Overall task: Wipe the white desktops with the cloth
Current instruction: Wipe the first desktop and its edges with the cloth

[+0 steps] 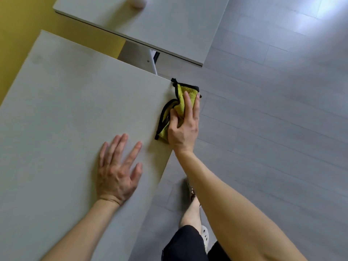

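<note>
From the head camera, the near desk [66, 110] fills the left side, its right edge running on a slant from the far corner down toward the person's legs. The cloth [181, 96], yellow with black trim, lies bunched on that edge just short of the far right corner, with part of it past the edge over the floor [273, 138]. The right hand [183, 129] holds the cloth there: two fingers lie straight and close together along its top, while the thumb bends in and pinches a fold; the other fingers are hidden beyond the edge. The left hand [117, 172] rests palm down on the bare desktop, near the same edge and well short of the cloth, with fingers straight and spread apart. Left of and beyond both hands the desktop runs bare to its far edge. A gap separates that edge from the far desk [178, 31], and a white leg [153, 63] shows in it. A round white thing [138, 1] sits at the far desk's top, cut off by the frame. A yellow wall [15, 34] borders both desks on the left; open grey floor lies to the right.
</note>
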A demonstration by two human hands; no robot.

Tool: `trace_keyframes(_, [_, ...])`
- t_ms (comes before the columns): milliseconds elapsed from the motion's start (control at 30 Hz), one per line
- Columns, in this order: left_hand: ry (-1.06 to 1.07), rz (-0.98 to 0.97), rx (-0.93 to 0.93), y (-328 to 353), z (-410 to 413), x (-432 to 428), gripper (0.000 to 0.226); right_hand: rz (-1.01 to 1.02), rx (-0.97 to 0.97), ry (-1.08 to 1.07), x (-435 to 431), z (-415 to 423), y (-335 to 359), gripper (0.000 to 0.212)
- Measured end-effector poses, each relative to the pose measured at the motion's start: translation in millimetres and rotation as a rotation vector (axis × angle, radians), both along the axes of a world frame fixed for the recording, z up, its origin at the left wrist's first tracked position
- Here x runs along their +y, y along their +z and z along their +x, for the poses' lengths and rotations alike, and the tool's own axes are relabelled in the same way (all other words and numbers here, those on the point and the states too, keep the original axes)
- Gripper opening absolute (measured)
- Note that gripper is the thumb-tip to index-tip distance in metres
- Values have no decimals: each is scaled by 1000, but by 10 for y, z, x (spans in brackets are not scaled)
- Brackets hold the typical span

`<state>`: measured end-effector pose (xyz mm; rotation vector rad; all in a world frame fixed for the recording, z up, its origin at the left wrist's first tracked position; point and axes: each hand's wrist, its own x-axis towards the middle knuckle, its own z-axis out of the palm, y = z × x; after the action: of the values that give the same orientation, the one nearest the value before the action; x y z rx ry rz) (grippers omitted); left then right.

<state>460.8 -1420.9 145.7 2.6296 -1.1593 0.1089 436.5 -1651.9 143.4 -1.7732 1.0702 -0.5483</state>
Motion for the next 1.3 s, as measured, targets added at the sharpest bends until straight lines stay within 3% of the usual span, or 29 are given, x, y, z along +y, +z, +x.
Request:
trace_keyframes(100, [-14, 9, -4, 10, -11, -3, 56, 17, -30, -5, 637, -366, 9, 73])
trace_keyframes(200, [-24, 34, -38, 3, 24, 11, 56, 61, -82, 120, 1136, -807, -3, 73])
trace_keyframes(467, [-16, 28, -52, -30, 6, 21, 58, 91, -171, -28, 12, -34, -19, 71])
trace_keyframes(700, [-34, 37, -113, -21, 20, 27, 56, 81, -222, 48, 1231, -805, -42, 73])
trace_keyframes(967, [-11, 34, -86, 6, -14, 3, 59, 108, -201, 33, 122, -110, -4, 67])
trace_keyframes(1200, [-29, 19, -132, -55, 46, 25, 55, 165, -283, 79, 1641, -1137, 16, 67])
trace_keyframes(1300, [-15, 5, -123, -37, 39, 6, 56, 171, -315, 106, 1256, -907, -4, 64])
